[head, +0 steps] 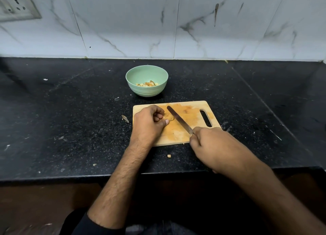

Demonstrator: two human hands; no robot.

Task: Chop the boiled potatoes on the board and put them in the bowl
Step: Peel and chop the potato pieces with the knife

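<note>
Green bowl (146, 80) with chopped bits sat at 12 o'clock of the board (192, 114); peel scrap (125, 118) at its 9 o'clock. Left hand (149, 122) curled on the potato (170, 118), mid-board. Right hand (210, 143) gripped the knife (179, 119), blade touching the potato's 3 o'clock side.

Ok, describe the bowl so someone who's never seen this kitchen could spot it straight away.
On the black countertop, look past the wooden chopping board toward the marble-tiled wall. The bowl stands alone there, pale green, round and ribbed low down, with a few chopped potato pieces inside.
</note>
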